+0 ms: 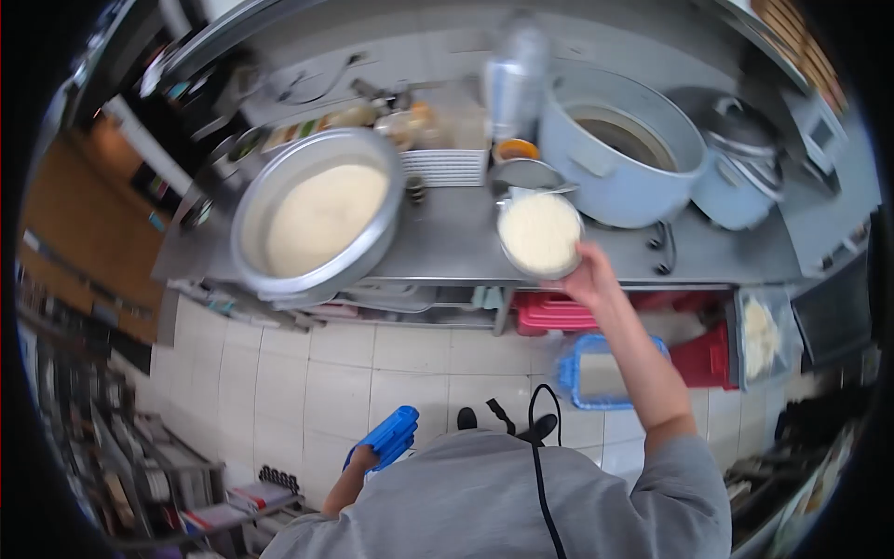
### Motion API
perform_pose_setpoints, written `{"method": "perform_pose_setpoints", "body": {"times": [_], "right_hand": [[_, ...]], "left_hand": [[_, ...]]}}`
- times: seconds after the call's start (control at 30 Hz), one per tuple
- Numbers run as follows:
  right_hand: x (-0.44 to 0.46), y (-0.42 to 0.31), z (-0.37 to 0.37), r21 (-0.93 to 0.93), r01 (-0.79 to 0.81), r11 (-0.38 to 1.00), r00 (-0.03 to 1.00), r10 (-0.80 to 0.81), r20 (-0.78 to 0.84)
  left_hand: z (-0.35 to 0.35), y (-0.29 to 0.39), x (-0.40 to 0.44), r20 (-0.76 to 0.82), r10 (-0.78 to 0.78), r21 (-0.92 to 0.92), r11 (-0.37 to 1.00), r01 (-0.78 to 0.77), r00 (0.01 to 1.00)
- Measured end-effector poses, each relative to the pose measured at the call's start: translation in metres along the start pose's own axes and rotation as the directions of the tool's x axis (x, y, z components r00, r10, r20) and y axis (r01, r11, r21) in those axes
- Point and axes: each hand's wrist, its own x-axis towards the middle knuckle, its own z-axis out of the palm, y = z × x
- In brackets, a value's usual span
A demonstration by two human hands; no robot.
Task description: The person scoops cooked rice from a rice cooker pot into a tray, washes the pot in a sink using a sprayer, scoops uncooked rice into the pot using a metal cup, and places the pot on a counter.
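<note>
My right hand grips the rim of a round bowl heaped with pale rice grains, held up at the counter's front edge. Down at my left side, my left hand is closed on a blue plastic lid, seen nearly edge-on. A large silver pot at the left of the counter holds more pale grains. On the floor below my right arm stands a bin with a blue rim and pale contents.
On the steel counter are a big grey rice cooker pot, a smaller lidded cooker, a white basket and a tall wrapped bottle. Red bins stand underneath. A shelf rack is behind at left.
</note>
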Motion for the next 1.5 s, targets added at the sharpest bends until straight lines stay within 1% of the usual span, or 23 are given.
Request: {"method": "perform_pose_setpoints", "body": {"times": [0.1,0.13,0.17,0.2,0.23,0.3,0.33,0.4,0.43,0.5,0.53,0.6,0.63,0.7,0.77,0.8,0.9,1.0,1.13,1.27,1.33,1.4,1.5], "right_hand": [[0.095,-0.004,0.098,-0.285,0.021,0.958,0.994,-0.049,-0.093],[0.112,-0.007,0.142,-0.497,0.094,0.862,0.996,-0.075,0.057],[0.135,0.002,0.179,-0.622,0.156,0.767,0.97,-0.238,-0.051],[0.159,0.009,0.201,-0.744,0.311,0.591,0.932,-0.342,0.118],[0.207,0.017,0.205,-0.926,0.358,0.117,0.821,-0.512,0.253],[0.203,0.03,0.26,-0.899,0.285,-0.333,0.74,-0.52,0.427],[0.213,0.036,0.271,-0.896,0.291,-0.337,0.741,-0.512,0.433],[0.233,0.039,0.29,-0.599,0.353,-0.719,0.442,-0.436,0.784],[0.237,0.04,0.3,-0.597,0.354,-0.72,0.444,-0.432,0.785],[0.241,0.033,0.316,-0.215,0.225,-0.95,0.157,-0.182,0.971],[0.239,0.028,0.319,-0.217,0.221,-0.951,0.163,-0.183,0.97],[0.232,0.017,0.322,-0.034,0.017,-0.999,-0.074,-0.035,0.997],[0.218,0.01,0.322,-0.037,0.008,-0.999,-0.066,-0.038,0.997],[0.179,0.0,0.309,-0.426,0.406,-0.809,0.254,-0.348,0.902],[0.153,-0.011,0.271,-0.594,0.369,-0.714,0.354,-0.483,0.801],[0.124,-0.02,0.252,-0.711,0.388,-0.587,0.515,-0.501,0.695],[0.041,-0.042,0.15,-0.923,0.241,-0.299,0.878,-0.338,0.339],[-0.029,-0.028,0.019,-0.92,-0.128,-0.37,0.981,-0.182,-0.064],[-0.101,0.016,-0.11,-0.71,-0.562,-0.424,0.825,-0.227,-0.517],[-0.164,0.051,-0.193,-0.635,-0.648,-0.42,0.752,-0.484,-0.447],[-0.194,0.07,-0.235,-0.72,-0.671,-0.179,0.687,-0.517,-0.511],[-0.236,0.091,-0.28,-0.704,-0.695,-0.143,0.656,-0.527,-0.54],[-0.321,0.119,-0.343,-0.541,-0.834,0.107,0.466,-0.389,-0.795]], "left_hand": [[0.01,-0.03,-0.011,-0.001,-0.068,-0.02,0.997,0.068,0.998],[0.014,-0.036,-0.013,-0.006,-0.1,-0.036,0.994,0.1,0.995],[0.012,-0.038,-0.02,0.001,-0.128,-0.048,0.991,0.128,0.992],[0.018,-0.045,-0.02,0.004,-0.137,-0.067,0.988,0.137,0.991],[0.023,-0.052,-0.018,0.016,-0.183,-0.102,0.978,0.183,0.983],[0.032,-0.065,-0.015,0.032,-0.231,-0.142,0.962,0.233,0.972],[0.037,-0.069,-0.013,0.039,-0.252,-0.165,0.953,0.255,0.967],[0.045,-0.072,-0.013,0.05,-0.272,-0.192,0.941,0.277,0.961],[0.048,-0.071,-0.014,0.076,-0.274,-0.206,0.936,0.284,0.959],[0.051,-0.068,-0.014,0.105,-0.273,-0.214,0.933,0.29,0.956],[0.06,-0.069,-0.008,0.113,-0.25,-0.229,0.935,0.27,0.962],[0.082,-0.071,0.011,0.12,-0.221,-0.234,0.941,0.244,0.968],[0.096,-0.072,0.025,0.142,-0.201,-0.174,0.959,0.224,0.969],[0.104,-0.064,0.049,0.165,-0.172,-0.105,0.976,0.191,0.971],[0.105,-0.053,0.064,0.199,-0.086,-0.038,0.995,0.096,0.976],[0.102,-0.047,0.067,0.202,-0.077,-0.029,0.996,0.084,0.976],[0.081,-0.02,0.081,0.2,0.091,-0.034,0.996,-0.086,0.976],[0.006,0.047,0.046,0.171,0.11,0.08,0.989,-0.125,0.979],[-0.023,0.11,0.057,0.083,0.374,0.148,0.912,-0.383,0.924],[-0.052,0.218,0.02,0.068,0.427,0.288,0.857,-0.428,0.901],[-0.05,0.261,0.001,-0.028,0.53,0.326,0.806,-0.493,0.848],[-0.052,0.312,-0.022,-0.013,0.551,0.294,0.799,-0.524,0.834],[-0.072,0.41,-0.102,0.033,0.55,0.162,0.821,-0.547,0.835]]}}
